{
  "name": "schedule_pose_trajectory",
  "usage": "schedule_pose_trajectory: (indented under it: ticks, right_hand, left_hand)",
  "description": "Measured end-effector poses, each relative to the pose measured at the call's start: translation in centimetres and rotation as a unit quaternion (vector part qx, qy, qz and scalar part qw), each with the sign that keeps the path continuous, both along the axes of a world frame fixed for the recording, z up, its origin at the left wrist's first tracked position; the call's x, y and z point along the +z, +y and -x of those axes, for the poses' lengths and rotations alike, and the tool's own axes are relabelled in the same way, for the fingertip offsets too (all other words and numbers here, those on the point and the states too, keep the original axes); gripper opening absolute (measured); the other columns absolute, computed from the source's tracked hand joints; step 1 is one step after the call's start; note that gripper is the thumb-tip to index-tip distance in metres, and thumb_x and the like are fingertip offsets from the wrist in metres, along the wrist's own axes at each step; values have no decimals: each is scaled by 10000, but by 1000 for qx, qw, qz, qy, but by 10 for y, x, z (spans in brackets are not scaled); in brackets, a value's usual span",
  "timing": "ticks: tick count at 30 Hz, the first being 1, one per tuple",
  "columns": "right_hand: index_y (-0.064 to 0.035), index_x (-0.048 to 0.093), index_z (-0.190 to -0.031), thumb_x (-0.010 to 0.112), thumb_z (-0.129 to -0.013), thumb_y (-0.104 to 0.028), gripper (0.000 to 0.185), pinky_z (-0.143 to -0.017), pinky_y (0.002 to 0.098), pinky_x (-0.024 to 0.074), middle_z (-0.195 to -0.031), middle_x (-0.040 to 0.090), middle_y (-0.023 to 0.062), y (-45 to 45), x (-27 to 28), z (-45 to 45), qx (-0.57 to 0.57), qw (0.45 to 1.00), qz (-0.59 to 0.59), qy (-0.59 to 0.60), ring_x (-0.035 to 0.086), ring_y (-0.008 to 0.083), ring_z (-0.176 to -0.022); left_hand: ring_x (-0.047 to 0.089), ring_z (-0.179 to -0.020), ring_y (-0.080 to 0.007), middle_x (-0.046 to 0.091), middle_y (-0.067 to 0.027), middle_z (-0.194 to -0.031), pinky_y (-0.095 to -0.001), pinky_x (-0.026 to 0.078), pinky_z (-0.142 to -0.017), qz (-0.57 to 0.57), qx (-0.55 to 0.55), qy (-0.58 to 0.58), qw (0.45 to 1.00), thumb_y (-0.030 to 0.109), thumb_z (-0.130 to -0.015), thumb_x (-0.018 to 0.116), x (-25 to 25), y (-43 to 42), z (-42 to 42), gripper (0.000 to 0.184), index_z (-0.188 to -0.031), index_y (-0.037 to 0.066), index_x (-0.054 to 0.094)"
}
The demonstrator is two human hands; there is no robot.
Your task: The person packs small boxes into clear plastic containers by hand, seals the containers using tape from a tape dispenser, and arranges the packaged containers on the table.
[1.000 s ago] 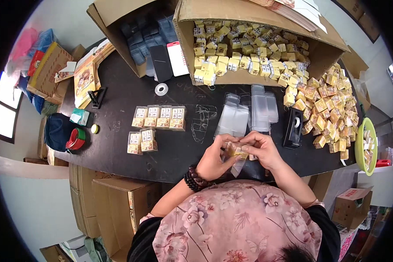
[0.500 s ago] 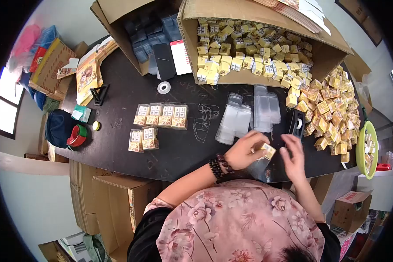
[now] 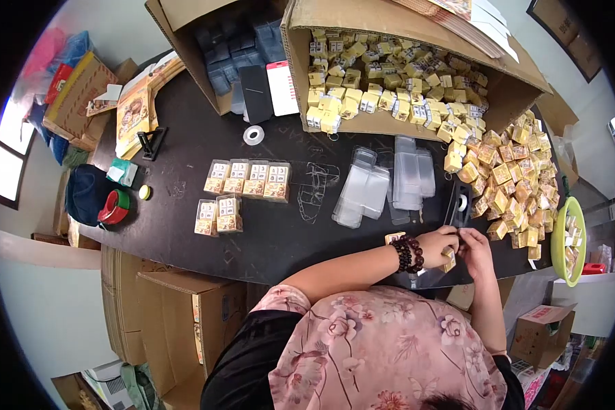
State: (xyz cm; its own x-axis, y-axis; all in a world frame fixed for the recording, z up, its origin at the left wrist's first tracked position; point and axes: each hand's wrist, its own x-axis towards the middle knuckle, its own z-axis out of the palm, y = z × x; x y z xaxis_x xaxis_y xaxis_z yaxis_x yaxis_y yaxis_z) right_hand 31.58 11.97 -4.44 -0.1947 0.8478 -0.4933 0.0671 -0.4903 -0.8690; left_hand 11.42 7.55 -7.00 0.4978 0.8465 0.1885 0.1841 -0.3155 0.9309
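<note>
My left hand (image 3: 436,247), with dark beads at the wrist, is closed on a small yellow box (image 3: 448,259) near the table's front edge. Close beside it, my right hand (image 3: 475,251) has its thumb and fingers pinched together at the front of the black tape dispenser (image 3: 456,205); whatever is between them is too small to make out. Another small box (image 3: 394,238) lies partly hidden behind my left wrist. Flat clear plastic sleeves (image 3: 365,188) lie in overlapping piles behind my forearm. Several packed boxes (image 3: 255,180) stand in two rows to the left.
A large carton (image 3: 389,130) holds many yellow boxes, with a heap (image 3: 512,178) spilling out at right. A green basket (image 3: 560,246) stands at the right edge. A tape roll (image 3: 253,135), a notebook (image 3: 282,89) and a dark cap (image 3: 89,195) are on the table.
Both hands have moved right, from beside the clear sleeves to the tape dispenser. The small box has moved with my left hand, and my right hand has gone from spread to pinched.
</note>
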Motion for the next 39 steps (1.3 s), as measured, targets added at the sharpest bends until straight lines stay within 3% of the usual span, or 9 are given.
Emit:
schedule_pose_trajectory:
  ticks: [9, 16, 19, 22, 23, 26, 28, 32, 39]
  right_hand:
    - [-93, 657, -956, 663, -915, -151, 71, -719, 295, 521, -871, 641, -35, -14, 14, -1, -73, 980, 102, 156, 573, 84, -754]
    - [-23, 636, -909, 569, -920, -42, 70, -870, 324, 509, -882, 644, 41, -51, -18, 0, -113, 979, 21, 166, 620, 138, -849]
    - [-14, 629, -891, 524, -919, -13, 109, -871, 322, 503, -899, 642, 52, -55, -35, 9, -104, 983, -20, 148, 614, 142, -864]
    - [-32, 614, -909, 528, -919, -15, 88, -849, 322, 483, -952, 631, 41, -62, -38, -1, -102, 976, -21, 191, 602, 143, -925]
    - [-65, 611, -927, 565, -934, -70, 46, -844, 314, 472, -945, 624, 11, -73, -5, 18, -141, 980, 11, 140, 593, 128, -936]
    - [-89, 616, -925, 595, -947, -145, 63, -808, 293, 474, -949, 625, -11, -85, 43, 43, -61, 971, -67, 223, 592, 106, -916]
    - [-89, 618, -923, 598, -948, -151, 71, -791, 280, 473, -943, 627, -9, -88, 76, 66, -23, 975, -62, 212, 592, 101, -898]
    - [-78, 626, -893, 602, -955, -176, 119, -737, 244, 465, -883, 635, -9, -88, 93, 95, 20, 986, -20, 166, 585, 81, -825]
    - [-63, 603, -788, 621, -960, -242, 249, -645, 214, 427, -767, 609, -6, -84, 83, 103, 100, 986, -54, 124, 526, 52, -700]
  left_hand:
    - [545, -1206, -360, 369, -229, -1479, -396, 465, -948, -6, 30, -9, 999, 90, -769, 654, -14, -15, 1, 230, -981, 73, 567]
    - [515, -1249, -359, 377, -230, -1473, -402, 460, -955, 44, 22, 15, 999, 94, -764, 661, -8, -15, 0, 240, -980, 68, 560]
    - [583, -1148, -313, 514, -190, -1336, -362, 481, -886, -38, 111, -57, 991, 77, -789, 682, -1, -21, 2, 294, -1061, 70, 570]
    - [584, -963, -199, 551, -129, -1106, -308, 496, -810, 39, 157, -154, 975, 74, -836, 678, 55, -32, 34, 275, -1091, 63, 578]
    - [587, -967, -225, 557, -134, -1146, -321, 499, -811, 50, 170, -137, 975, 63, -831, 673, 69, -36, 48, 287, -1105, 62, 588]
    - [582, -964, -257, 566, -122, -1185, -336, 511, -801, -152, 210, -60, 964, 57, -814, 681, 96, -50, 73, 303, -1108, 70, 609]
    - [577, -1005, -274, 566, -101, -1228, -345, 523, -803, -260, 217, 103, 935, 58, -791, 690, 108, -62, 79, 318, -1102, 89, 632]
    - [571, -1031, -282, 567, -74, -1245, -357, 528, -803, -371, 223, 204, 878, 71, -787, 697, 110, -74, 86, 309, -1087, 120, 642]
    - [543, -1083, -314, 526, -91, -1286, -374, 522, -858, -323, 223, 155, 907, 66, -761, 668, 106, -88, 99, 389, -1142, 113, 607]
